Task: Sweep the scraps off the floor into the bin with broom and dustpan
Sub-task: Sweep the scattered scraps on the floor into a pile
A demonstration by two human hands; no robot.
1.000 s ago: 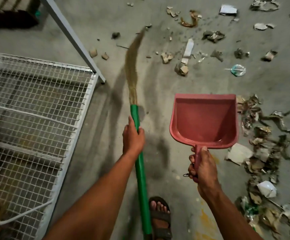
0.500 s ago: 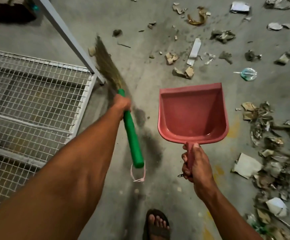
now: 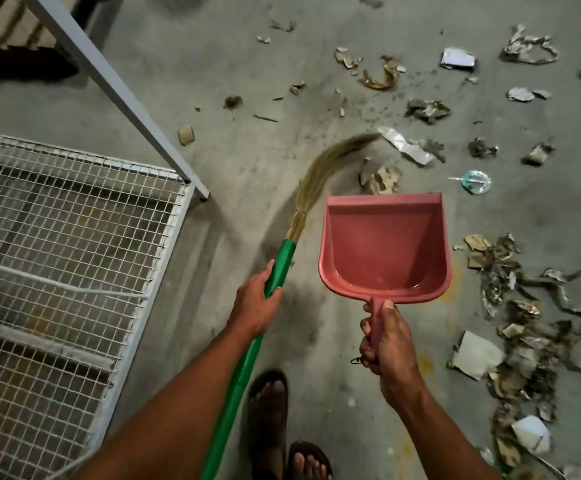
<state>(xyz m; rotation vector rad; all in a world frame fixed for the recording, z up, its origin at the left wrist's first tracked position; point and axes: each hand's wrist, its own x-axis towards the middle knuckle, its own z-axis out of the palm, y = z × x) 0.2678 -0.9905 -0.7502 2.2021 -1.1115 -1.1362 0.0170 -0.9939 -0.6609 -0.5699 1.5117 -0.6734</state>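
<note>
Now, with the left hand (image 3: pixel 254 306) gripping the broom (image 3: pixel 283 263) and the right hand (image 3: pixel 384 336) gripping the dustpan (image 3: pixel 384 247), lower the pan's lip flat to the floor (image 3: pixel 247 81) and flick the nearest scraps (image 3: pixel 380 178) in.

Dim, flat light; soft shadows on the floor (image 3: pixel 212 81); broom bristles (image 3: pixel 320 168) motion-blurred; wide-angle bending at edges.

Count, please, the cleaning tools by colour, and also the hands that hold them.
Green-handled: 1, the broom, gripped by the left hand.
Pink: 1, the dustpan, empty, gripped by the right hand.
Hands: 2.
Total: 2 tools, 2 hands.
</note>
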